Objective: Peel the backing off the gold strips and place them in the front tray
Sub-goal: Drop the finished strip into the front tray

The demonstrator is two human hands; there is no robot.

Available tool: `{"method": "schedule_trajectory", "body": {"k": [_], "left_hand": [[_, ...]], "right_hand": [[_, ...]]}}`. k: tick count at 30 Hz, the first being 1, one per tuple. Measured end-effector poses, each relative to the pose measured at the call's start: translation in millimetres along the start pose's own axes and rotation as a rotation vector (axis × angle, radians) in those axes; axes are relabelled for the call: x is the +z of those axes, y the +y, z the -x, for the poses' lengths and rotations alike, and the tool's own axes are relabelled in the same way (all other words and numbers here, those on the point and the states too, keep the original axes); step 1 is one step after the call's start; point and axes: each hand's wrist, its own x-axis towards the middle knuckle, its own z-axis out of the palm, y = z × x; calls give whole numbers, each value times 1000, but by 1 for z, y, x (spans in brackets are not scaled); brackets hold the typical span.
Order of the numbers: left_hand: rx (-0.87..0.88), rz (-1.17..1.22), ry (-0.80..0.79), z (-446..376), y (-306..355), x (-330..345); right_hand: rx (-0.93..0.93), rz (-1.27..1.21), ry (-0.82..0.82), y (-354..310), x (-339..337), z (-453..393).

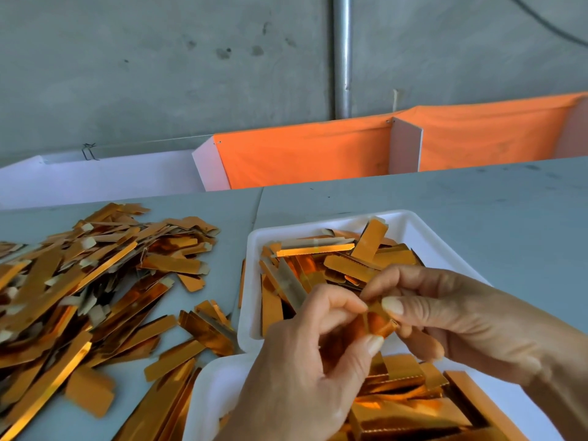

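Observation:
My left hand (305, 361) and my right hand (445, 316) meet over the gap between two white trays. Together they pinch one small gold strip (380, 323) between thumbs and fingertips. The nearer white tray (210, 386) lies at the bottom of the view, holding several gold strips, and is partly hidden under my hands. The farther white tray (410, 227) behind it also holds several gold strips, some showing pale backing.
A large loose pile of gold strips (95, 281) covers the grey table (477, 202) on the left. Behind the table stand white and orange partition panels (302, 154) against a grey concrete wall with a metal pipe (342, 58).

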Motion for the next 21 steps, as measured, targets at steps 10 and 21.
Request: {"method": "schedule_trajectory", "body": {"k": [10,21], "left_hand": [[50,-300,76,-4,-11,6],[91,-395,-77,-5,-11,20]], "right_hand": [[-122,949,1012,18,-23,-16],[439,1416,736,27,-40,-55]]}}
